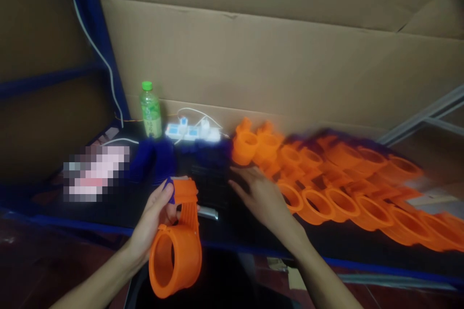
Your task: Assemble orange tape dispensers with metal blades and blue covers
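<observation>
My left hand (155, 215) grips an orange tape dispenser (194, 256) by its upper end, beside the toothed metal edge. A small blue piece sits under my thumb there, and the dispenser's wide ring hangs down in front of the bench edge. My right hand (263, 195) reaches over the black bench top with its fingers stretched and apart, holding nothing. It is somewhat blurred. Close to its fingertips lie dark, indistinct pieces (210, 181) and the near end of the rows of orange tape dispensers (340, 205).
Blue pieces (165, 157) stand left of centre. Behind them are a green-capped bottle (151, 113) and a white power strip (192, 132) with cables. A silver metal piece (208, 213) lies near the front edge. Cardboard (235, 58) walls the back; a blue post (97, 34) rises at left.
</observation>
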Tool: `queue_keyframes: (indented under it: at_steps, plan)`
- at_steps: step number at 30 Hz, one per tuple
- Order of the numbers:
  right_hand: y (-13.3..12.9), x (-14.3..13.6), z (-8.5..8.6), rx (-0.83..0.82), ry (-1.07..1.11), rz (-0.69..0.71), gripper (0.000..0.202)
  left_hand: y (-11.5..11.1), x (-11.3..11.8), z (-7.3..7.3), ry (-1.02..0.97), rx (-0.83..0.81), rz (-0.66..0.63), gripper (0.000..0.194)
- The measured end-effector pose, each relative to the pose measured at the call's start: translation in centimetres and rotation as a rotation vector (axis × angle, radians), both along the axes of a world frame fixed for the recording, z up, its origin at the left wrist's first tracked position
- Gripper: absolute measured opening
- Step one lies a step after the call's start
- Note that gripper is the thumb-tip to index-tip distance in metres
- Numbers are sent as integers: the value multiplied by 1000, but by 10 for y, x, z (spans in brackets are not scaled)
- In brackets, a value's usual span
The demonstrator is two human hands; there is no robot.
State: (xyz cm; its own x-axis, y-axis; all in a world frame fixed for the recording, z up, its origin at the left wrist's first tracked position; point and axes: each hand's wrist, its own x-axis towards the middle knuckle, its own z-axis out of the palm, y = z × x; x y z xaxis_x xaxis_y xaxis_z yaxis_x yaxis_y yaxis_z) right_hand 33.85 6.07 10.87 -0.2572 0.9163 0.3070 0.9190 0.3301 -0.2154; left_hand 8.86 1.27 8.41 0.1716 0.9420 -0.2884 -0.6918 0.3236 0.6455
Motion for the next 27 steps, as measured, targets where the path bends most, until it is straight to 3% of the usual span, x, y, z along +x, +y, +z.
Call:
queue_keyframes:
  at_steps: [10, 13, 16, 21, 27]
  plan:
    - [2, -8, 4, 36, 51, 53, 32, 1, -2, -11, 3, 75, -5, 52]
    - [20, -33, 15, 43, 146, 103, 30, 1, 1, -15, 54, 92, 5, 57]
    - [54, -75, 24, -85, 245, 211, 26, 1, 5, -21, 114, 76, 50, 63]
    - [103, -139, 21, -211, 168, 217, 40, 3, 10, -22, 162, 44, 109, 61]
    - [116, -157, 18, -160, 163, 230, 30, 3, 9, -12, 83, 45, 88, 60]
